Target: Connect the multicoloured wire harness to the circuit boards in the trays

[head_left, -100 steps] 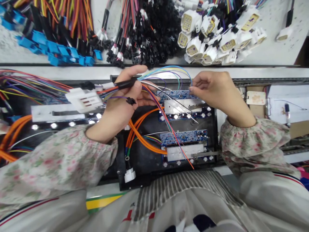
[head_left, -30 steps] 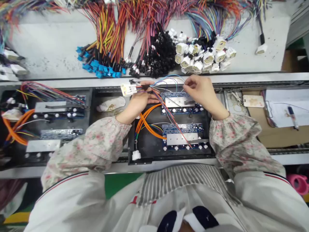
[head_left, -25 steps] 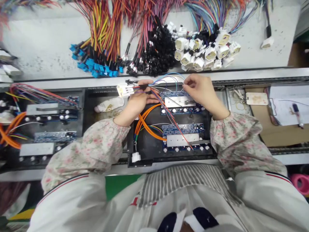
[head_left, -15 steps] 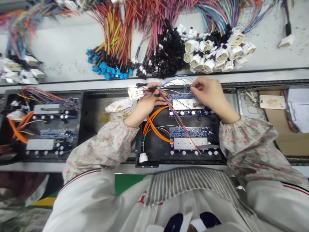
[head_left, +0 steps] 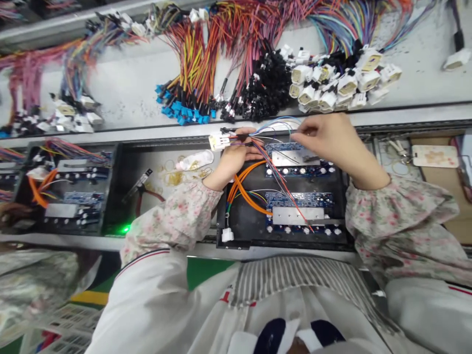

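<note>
My left hand is closed round a wiring harness with a white connector at its left end. From it, red, white and blue wires fan out to the right and down over the boards. My right hand pinches the far ends of thin blue and white wires from this harness, at the upper right. Below both hands lies a black tray holding an upper blue circuit board and a lower blue circuit board, each with a metal plate. Orange cables curve at the tray's left side.
Wire bundles with blue connectors, black connectors and white connectors lie along the back. A second black tray with boards is at the left, near a co-worker's hand. A tag with keys is at the right.
The camera view has shifted, bringing more of the left side and the co-worker's hand into sight. My right hand has turned slightly; my left hand keeps hold of the harness.
</note>
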### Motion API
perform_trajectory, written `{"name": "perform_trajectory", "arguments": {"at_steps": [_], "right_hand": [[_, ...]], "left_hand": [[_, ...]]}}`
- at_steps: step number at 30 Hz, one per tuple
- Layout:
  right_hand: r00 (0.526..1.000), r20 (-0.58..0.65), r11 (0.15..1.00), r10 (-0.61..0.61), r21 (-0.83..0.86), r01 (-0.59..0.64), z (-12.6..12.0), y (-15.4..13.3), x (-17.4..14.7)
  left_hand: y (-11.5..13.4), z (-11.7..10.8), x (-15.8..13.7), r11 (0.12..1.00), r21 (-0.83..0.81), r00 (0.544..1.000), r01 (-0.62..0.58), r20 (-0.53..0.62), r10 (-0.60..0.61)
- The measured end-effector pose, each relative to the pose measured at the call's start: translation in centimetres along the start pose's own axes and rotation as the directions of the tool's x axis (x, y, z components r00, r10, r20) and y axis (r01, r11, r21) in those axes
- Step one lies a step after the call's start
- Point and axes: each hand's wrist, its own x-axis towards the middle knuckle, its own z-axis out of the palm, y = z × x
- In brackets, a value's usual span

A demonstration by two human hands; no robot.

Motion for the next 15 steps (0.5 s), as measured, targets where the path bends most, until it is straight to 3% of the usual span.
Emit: {"name": "perform_trajectory", "arguments": {"at_steps": [4,6,8,12,15], "right_hand": [[0.972,0.22,0.994,-0.085,-0.05,0.098,1.1,-1.9,-0.1],[0.962,0.259,0.99,-0.091,-0.083,0.116,1.7,-2.1,0.1],[0.973,0.212,0.993,-0.087,-0.064,0.103,1.9,-1.8,0.3],[0.996,-0.013,0.991,-0.085,0.098,0.086,2.0,-1.1,0.5],[0.993,-0.066,0.977,-0.101,0.182,0.112,2.7,-0.6,0.9]], "left_hand": [[0.3,0.2,-0.2,0.999,0.036,1.0,-0.01,-0.022,0.011],[0.4,0.2,-0.4,0.998,0.06,1.0,-0.009,-0.03,0.011],[0.6,0.2,-0.5,0.996,0.086,0.999,-0.008,-0.032,0.011],[0.6,0.5,-0.2,0.987,0.159,0.999,0.007,-0.039,-0.001],[0.5,-0.2,0.0,0.969,0.248,0.998,0.015,-0.056,-0.001]]}}
